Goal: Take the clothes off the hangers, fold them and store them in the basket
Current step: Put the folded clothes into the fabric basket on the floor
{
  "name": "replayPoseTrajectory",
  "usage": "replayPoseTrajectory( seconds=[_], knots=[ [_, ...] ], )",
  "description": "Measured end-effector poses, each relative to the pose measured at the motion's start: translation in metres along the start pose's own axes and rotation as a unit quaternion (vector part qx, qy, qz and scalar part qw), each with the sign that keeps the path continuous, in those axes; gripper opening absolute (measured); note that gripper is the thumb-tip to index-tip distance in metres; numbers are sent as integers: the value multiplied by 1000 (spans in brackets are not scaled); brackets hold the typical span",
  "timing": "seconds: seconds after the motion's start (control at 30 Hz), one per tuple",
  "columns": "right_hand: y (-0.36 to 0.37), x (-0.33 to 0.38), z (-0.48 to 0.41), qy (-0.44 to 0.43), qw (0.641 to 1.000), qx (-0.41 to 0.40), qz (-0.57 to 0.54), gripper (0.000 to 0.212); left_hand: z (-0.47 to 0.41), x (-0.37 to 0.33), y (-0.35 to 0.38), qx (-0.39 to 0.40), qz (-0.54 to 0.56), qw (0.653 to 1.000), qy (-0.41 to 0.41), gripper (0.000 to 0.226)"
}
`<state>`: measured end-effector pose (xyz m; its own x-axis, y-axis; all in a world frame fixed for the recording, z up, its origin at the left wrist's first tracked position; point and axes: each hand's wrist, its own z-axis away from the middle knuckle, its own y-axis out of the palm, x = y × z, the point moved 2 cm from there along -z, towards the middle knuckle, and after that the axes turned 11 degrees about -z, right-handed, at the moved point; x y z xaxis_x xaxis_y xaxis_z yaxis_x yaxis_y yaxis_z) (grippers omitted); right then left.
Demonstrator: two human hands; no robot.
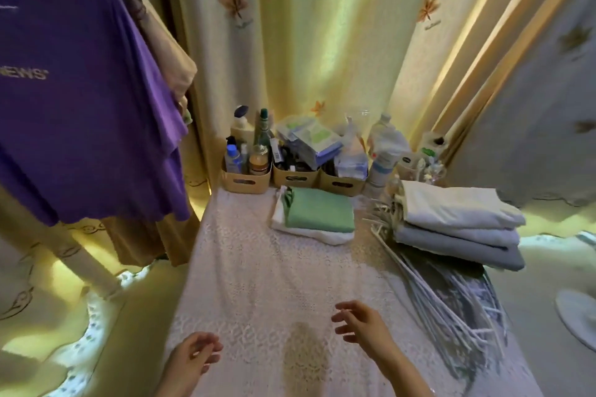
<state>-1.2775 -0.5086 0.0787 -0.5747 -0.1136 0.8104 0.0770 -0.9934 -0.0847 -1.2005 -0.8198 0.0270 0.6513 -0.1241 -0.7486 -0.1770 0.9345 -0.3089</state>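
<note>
Head view: at ten o'clock a purple T-shirt [80,90] hangs, with a beige garment [175,68] hung just behind it. At seven o'clock the left hand [193,356] hovers over the near edge of the lace-covered table [258,267], fingers loosely curled and apart, holding nothing. At the table's twelve o'clock end a folded green cloth [319,209] lies on a folded white one [322,235], just in front of three tan bins [246,184] of bottles. At five o'clock the right hand [362,324] hovers, fingers spread and relaxed, empty. At three o'clock a stack of folded clothes [458,229] overlaps a pile of white hangers [451,303].
</note>
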Motion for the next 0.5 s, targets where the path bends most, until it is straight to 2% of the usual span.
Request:
replayPoseTrajectory(
  seconds=[0.27,0.4,0.5],
  knots=[
    [-30,38,-41,37,997,-72,1,17,-112,-69,4,68,-140,988,4,15],
    [-44,55,-86,37,995,-91,-12,32,-152,-105,40,69,-162,984,4,9],
    [-44,75,-133,27,995,-93,-10,49,-183,-145,73,54,-173,982,42,30]
  ],
)
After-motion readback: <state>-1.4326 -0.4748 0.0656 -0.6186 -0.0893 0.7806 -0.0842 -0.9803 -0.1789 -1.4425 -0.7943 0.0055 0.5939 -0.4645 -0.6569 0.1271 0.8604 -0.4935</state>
